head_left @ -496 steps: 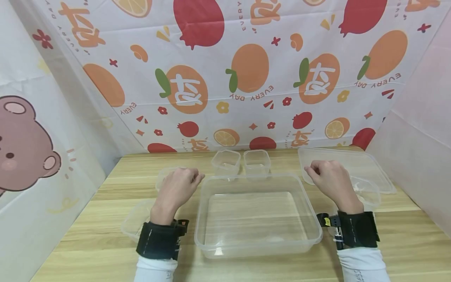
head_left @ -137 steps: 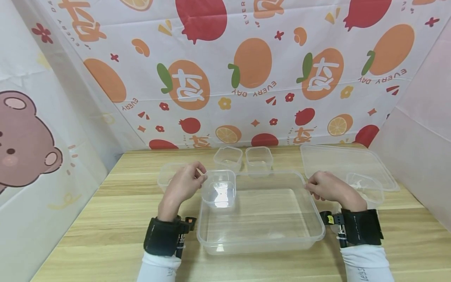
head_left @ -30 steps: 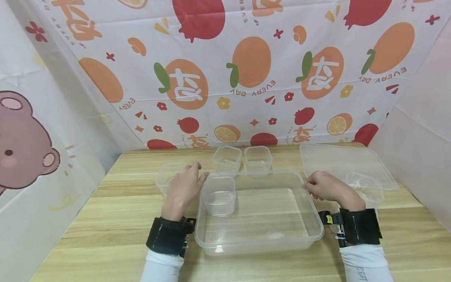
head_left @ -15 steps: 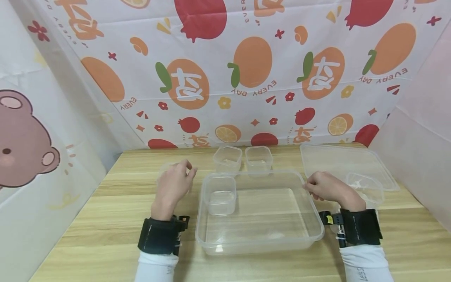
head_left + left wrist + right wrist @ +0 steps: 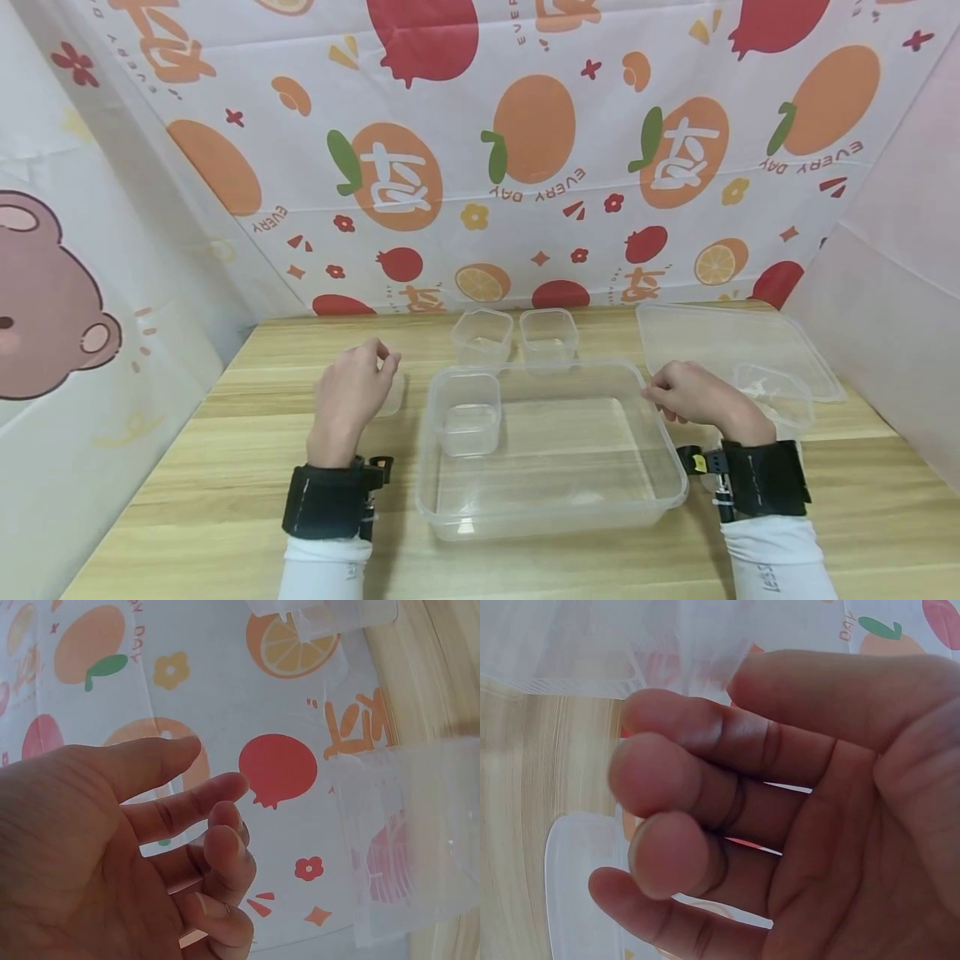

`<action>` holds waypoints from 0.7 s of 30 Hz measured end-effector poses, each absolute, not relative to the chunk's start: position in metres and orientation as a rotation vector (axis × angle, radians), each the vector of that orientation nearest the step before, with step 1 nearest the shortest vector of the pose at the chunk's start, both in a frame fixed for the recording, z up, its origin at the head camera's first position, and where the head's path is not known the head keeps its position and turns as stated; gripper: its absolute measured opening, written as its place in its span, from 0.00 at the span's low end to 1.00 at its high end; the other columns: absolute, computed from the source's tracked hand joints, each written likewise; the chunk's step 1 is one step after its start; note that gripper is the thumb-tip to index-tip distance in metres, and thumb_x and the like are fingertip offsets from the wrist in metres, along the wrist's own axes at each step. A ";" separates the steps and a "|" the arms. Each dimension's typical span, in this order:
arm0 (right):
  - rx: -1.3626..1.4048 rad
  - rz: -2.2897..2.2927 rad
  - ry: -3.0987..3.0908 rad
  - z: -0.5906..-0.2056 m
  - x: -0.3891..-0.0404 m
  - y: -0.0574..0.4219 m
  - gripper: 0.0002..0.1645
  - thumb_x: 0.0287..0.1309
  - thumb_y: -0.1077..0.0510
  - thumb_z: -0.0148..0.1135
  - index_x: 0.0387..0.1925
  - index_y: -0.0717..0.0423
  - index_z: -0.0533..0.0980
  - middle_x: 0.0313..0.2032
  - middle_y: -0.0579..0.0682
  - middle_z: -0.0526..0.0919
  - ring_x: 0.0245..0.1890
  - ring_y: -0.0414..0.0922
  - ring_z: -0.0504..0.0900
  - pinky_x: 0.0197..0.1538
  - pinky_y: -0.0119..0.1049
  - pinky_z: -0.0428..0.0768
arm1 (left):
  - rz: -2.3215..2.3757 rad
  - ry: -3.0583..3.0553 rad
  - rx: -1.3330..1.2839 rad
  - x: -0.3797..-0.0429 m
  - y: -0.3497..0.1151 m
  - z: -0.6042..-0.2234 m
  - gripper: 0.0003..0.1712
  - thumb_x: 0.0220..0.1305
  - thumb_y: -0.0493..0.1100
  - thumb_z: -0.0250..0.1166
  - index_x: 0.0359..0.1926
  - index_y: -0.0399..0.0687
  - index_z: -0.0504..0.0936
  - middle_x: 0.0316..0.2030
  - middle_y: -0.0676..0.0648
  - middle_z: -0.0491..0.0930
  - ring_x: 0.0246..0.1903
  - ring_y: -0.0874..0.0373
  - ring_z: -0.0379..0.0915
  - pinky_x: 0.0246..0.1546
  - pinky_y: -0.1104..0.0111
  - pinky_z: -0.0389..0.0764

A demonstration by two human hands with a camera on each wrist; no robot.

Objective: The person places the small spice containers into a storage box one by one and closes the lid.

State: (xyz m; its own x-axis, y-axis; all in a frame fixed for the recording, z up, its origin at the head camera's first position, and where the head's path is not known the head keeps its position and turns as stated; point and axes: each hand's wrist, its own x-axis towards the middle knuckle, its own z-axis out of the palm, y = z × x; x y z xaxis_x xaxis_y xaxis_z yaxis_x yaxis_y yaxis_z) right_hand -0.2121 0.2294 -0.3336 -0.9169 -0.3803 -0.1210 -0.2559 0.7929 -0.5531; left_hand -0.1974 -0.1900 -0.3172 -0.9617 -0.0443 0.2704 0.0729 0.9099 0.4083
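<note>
My left hand (image 5: 352,396) hovers at the left, overlapping a small clear plastic tub (image 5: 393,398) that it mostly hides in the head view. In the left wrist view its fingers (image 5: 217,802) are loosely bent with nothing between them. At the centre stands a large clear plastic box (image 5: 555,521); one small square tub (image 5: 471,429) sits inside, in its far left corner. The right hand (image 5: 697,396) holds the box's right rim near the far corner, thumb and bent fingers right at the edge. In the right wrist view the box wall (image 5: 592,652) passes beside the fingertips.
Two small clear tubs, a left one (image 5: 482,337) and a right one (image 5: 549,337), stand behind the box. A large flat clear lid (image 5: 720,329) lies at the back right, with another tub (image 5: 776,396) by it. More clear plastic shows under the right wrist. A printed cloth (image 5: 465,167) hangs behind.
The small tub from the left front was put into the box and let go. My left hand then drew back leftward over the other left tub. The right hand stays at the rim.
</note>
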 end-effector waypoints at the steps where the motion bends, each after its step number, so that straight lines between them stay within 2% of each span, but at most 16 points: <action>1: -0.497 -0.802 2.756 -0.333 -0.212 0.229 0.18 0.71 0.63 0.58 0.21 0.59 0.78 0.15 0.46 0.71 0.17 0.41 0.68 0.23 0.33 0.65 | -0.612 -2.796 -0.016 -0.197 -0.190 -0.317 0.15 0.75 0.44 0.60 0.46 0.33 0.81 0.25 0.43 0.75 0.20 0.51 0.67 0.18 0.64 0.63; 21: -0.508 -0.794 2.765 -0.334 -0.211 0.229 0.19 0.70 0.63 0.57 0.20 0.59 0.77 0.15 0.46 0.70 0.17 0.41 0.68 0.24 0.34 0.66 | -0.602 -2.786 0.102 -0.198 -0.199 -0.320 0.16 0.75 0.43 0.59 0.47 0.31 0.79 0.19 0.45 0.70 0.16 0.52 0.64 0.16 0.66 0.60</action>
State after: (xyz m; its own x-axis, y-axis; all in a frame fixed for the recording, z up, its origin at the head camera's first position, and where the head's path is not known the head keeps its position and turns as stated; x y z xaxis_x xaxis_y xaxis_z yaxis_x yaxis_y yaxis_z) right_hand -0.2109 0.2287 -0.3336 -0.9160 -0.3846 -0.1137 -0.2658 0.7944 -0.5461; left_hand -0.1978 -0.1992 -0.3203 -0.9558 -0.1290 0.2641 -0.0085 0.9102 0.4140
